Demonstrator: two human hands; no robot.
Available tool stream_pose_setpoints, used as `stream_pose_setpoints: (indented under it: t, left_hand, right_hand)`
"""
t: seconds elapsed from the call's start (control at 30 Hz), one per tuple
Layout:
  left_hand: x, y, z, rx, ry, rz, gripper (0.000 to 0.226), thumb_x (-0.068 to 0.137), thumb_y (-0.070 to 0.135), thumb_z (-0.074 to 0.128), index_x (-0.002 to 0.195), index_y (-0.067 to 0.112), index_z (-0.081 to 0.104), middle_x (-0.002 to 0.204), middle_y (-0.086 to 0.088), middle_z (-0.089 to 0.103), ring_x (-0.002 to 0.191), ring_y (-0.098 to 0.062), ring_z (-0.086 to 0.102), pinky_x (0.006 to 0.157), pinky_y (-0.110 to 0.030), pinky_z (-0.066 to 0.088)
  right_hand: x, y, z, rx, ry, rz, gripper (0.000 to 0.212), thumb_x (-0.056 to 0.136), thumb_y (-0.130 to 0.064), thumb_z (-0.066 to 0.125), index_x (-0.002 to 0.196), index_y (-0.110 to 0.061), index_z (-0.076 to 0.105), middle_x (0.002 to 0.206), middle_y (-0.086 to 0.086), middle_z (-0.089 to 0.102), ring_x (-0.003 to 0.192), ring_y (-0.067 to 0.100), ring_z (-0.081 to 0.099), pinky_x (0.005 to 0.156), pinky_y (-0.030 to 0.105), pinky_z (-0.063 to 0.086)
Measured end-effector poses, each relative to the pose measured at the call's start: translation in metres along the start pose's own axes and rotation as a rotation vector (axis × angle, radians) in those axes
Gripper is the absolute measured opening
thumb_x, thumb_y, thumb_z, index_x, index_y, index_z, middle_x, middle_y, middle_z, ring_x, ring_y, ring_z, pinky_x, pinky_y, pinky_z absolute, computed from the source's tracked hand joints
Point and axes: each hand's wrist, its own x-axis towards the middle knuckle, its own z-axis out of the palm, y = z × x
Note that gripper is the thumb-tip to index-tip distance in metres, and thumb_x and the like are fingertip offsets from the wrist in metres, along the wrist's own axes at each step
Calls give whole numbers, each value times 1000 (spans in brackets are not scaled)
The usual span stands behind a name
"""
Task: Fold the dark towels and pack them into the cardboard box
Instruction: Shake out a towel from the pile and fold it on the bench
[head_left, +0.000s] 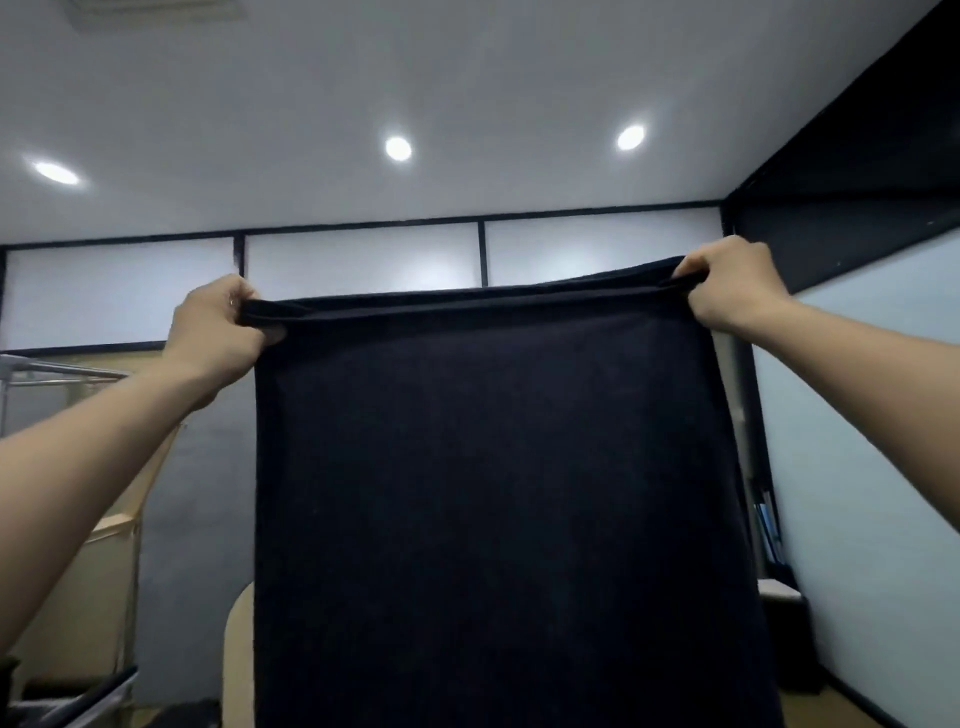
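While held aloft by its upper corners, dark towel: hangs flat and upright in mid-air ahead of the camera, spread to full width; its lower part runs out of the bottom of the view.
Top edge: stretched taut from corner to corner, the right end slightly higher than the left; two layers of cloth show along it, one just behind the other.
Left grip: clamped on the towel's upper left corner, fingers curled over the bunched edge; forearm bare and raised.
Right grip: clamped on the towel's upper right corner, fingers curled over the edge; forearm bare and raised.
Grip spacing: well apart, one at each upper corner.
Ceiling: white, above the towel.
Recessed lights: three round units, all lit, set in a row across the ceiling.
Frosted panels: a row in dark frames high on the far wall, behind the top edge.
Metal rack: at the left border, beneath the left forearm, partly hidden.
Black wall section: upper right, meeting the ceiling.
Pale rounded panel: low down, just left of the towel; cannot tell what it is.
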Motion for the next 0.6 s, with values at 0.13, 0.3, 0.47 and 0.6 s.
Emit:
stream_pose_setpoints:
  t: [0.13, 0.3, 0.47, 0.6]
  left_hand:
    - [0, -15, 10, 68, -155, -104, 30, 71, -2, 80, 78, 14, 55, 82, -14, 64, 77, -26, 56, 75, -34, 45]
    - [-39, -81, 53, 205, -344, -265, 20, 88, -9, 62, 85, 7, 51, 68, -12, 60, 47, -23, 57, 40, -21, 33]
    - [-65, -140, 127, -5, -247, -442, 23, 90, -17, 53, 86, 6, 49, 99, -27, 63, 65, -41, 73, 46, -39, 60]
    - [-40, -109, 127, -219, -72, -337, 41, 84, -23, 52, 77, 17, 45, 98, -13, 55, 96, -40, 64, 51, -33, 61]
  right_hand:
    - [-4, 20, 10, 87, -386, 159, 22, 85, 9, 62, 89, -12, 70, 100, 12, 65, 74, 29, 66, 53, 32, 60]
    - [-39, 61, 63, -18, -570, 225, 33, 83, 1, 71, 103, -17, 51, 94, 12, 59, 67, 24, 60, 52, 31, 49]
    - [-64, 96, 146, -173, -474, 267, 33, 81, -6, 66, 110, -21, 66, 109, 10, 67, 91, 29, 62, 75, 28, 49]
    - [-39, 69, 133, 138, -174, 351, 42, 82, 15, 54, 110, -13, 68, 102, 15, 63, 80, 37, 69, 68, 42, 61]
